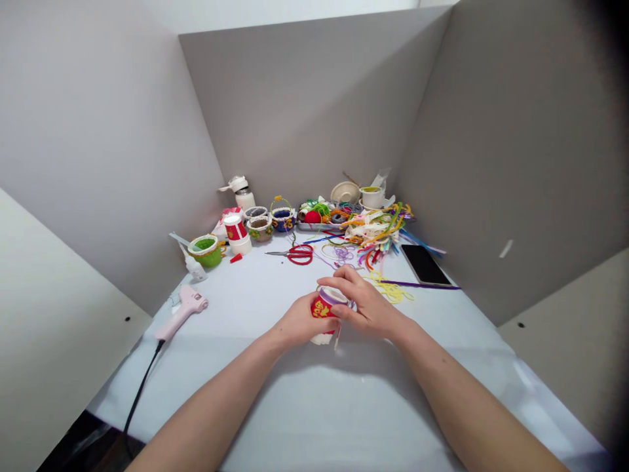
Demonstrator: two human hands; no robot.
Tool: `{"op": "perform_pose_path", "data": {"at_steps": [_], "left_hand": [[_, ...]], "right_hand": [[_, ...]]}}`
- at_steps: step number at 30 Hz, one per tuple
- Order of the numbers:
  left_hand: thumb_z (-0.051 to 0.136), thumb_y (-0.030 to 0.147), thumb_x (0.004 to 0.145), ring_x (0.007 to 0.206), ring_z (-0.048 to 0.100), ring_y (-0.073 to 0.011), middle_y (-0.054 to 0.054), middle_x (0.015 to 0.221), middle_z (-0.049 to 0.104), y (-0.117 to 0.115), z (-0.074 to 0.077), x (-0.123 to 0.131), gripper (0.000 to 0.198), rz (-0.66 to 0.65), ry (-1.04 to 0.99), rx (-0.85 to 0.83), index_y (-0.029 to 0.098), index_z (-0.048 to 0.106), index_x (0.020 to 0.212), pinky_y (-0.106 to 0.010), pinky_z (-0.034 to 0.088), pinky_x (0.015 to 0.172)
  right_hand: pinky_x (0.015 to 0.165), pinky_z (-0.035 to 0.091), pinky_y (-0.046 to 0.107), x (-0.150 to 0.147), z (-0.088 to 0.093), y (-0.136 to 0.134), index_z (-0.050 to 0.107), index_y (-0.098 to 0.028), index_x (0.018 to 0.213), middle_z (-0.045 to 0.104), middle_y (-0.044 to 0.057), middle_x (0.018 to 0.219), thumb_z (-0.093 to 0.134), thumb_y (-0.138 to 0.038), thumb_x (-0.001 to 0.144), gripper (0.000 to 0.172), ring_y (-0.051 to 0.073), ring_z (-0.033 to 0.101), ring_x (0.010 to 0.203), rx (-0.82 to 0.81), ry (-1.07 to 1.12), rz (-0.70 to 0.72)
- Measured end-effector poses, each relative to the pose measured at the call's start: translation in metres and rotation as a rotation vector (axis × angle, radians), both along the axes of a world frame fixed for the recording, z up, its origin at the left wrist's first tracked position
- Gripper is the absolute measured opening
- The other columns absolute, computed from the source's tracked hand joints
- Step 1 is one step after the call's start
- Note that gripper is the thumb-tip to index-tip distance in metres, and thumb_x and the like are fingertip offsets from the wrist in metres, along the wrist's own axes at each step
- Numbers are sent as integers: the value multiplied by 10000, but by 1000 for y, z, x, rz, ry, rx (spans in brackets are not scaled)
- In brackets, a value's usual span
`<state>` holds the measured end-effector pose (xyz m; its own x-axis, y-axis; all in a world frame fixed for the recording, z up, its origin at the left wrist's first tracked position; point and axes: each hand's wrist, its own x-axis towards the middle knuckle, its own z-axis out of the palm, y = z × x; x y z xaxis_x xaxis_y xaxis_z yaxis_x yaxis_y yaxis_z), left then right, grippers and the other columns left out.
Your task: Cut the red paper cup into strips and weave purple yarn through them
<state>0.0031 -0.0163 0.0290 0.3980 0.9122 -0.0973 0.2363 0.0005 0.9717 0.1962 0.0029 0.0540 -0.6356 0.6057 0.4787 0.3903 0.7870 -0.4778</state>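
Note:
Both my hands meet at the middle of the table around a small red paper cup (322, 309) with gold print and a white base. My left hand (297, 322) wraps the cup's left side from behind. My right hand (362, 305) curls over its rim and right side, fingers closed on it. A pale strip hangs down beside the cup's base, and something purple shows at the rim. The cup stands about upright on the white table (314, 400).
Red-handled scissors (297, 254) lie beyond the cup. A pink glue gun (183, 309) with a black cord lies left. A phone (425, 264) lies right. Small decorated cups, a green bowl (206, 250) and a heap of coloured strips (378, 233) crowd the back. Grey walls enclose the table.

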Motion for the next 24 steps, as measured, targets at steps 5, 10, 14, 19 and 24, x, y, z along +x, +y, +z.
{"op": "perform_pose_path", "data": {"at_steps": [5,10,14,19,24], "left_hand": [[721,240,665,662,521,-135,5,774,619,-2,4,1,303,48,118,125,149,602,930,-223,403,570],[719,258,673,652,525,-128,22,771,614,-4,7,1,307,53,141,131,157,588,931,-223,407,573],[719,256,676,669,545,-138,16,784,630,-4,5,0,308,61,168,159,161,591,940,-227,418,587],[723,263,679,694,560,-155,-6,803,659,-2,1,-1,298,93,186,180,153,622,937,-232,422,591],[741,275,687,773,604,-182,-42,901,698,3,1,-3,384,98,28,74,134,661,1035,-244,451,643]], "right_hand": [[871,488,381,0,-1,0,628,-214,1261,499,94,1060,443,-520,1002,441,210,549,936,-21,-30,0],[885,487,397,0,-2,2,590,-215,1322,494,100,1082,441,-565,989,505,225,544,969,-26,20,-18],[897,484,400,0,-1,2,621,-211,1253,506,95,1069,433,-565,992,478,221,549,963,-55,-1,-14],[863,496,387,-1,-1,1,568,-211,1354,489,99,1084,449,-567,984,526,216,546,947,-3,-5,-30],[814,503,374,-3,1,-2,619,-225,1337,476,90,1025,457,-561,981,516,206,526,884,146,-58,-24]]}}
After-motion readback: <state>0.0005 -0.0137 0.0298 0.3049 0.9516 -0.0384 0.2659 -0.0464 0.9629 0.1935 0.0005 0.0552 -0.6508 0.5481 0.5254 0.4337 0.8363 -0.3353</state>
